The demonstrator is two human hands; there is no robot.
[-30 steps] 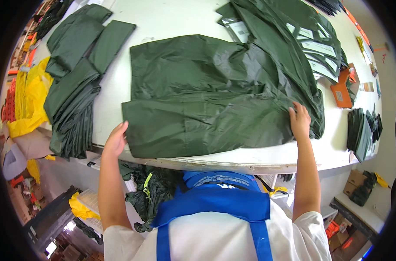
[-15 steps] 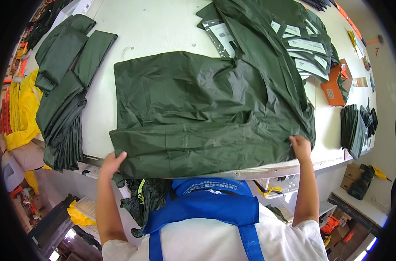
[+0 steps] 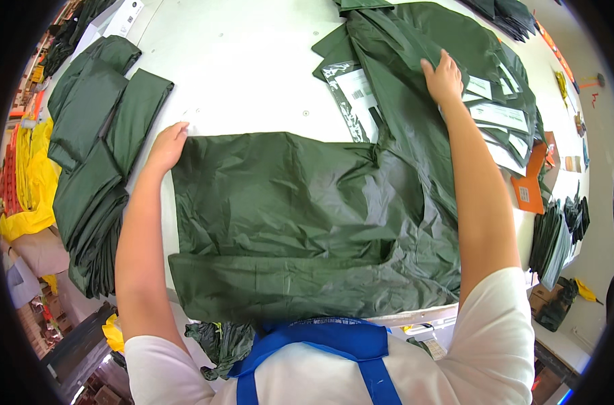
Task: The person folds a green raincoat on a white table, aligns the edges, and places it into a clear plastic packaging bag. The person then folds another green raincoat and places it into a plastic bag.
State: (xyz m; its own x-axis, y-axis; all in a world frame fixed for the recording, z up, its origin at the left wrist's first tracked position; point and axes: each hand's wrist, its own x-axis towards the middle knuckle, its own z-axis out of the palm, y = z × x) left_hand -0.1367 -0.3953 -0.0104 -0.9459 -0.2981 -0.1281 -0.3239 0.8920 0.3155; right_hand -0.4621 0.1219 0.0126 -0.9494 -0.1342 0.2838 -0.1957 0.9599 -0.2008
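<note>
A dark green, shiny waterproof garment [image 3: 280, 196] lies spread on the white table, creased, with a folded band along its near edge. One long part of it runs up toward the far right. At its far left corner is my left hand [image 3: 166, 147], fingers pressed together on the cloth edge. My right hand [image 3: 445, 79] rests on the long part at the far right, fingers stretched and thumb apart. Close to that part lies a clear plastic packet [image 3: 353, 94] with a white label sheet.
Folded dark green garments [image 3: 91, 169] are piled at the table's left. Labelled green packs [image 3: 499, 115] are heaped at the right, beside an orange box [image 3: 531, 179] and another green stack [image 3: 551, 236]. Yellow cloth [image 3: 33, 182] hangs beyond the left edge.
Both hands have left the garment's near edge and reached forward: the left to its far left corner, the right onto the long part. My body leans closer to the table.
</note>
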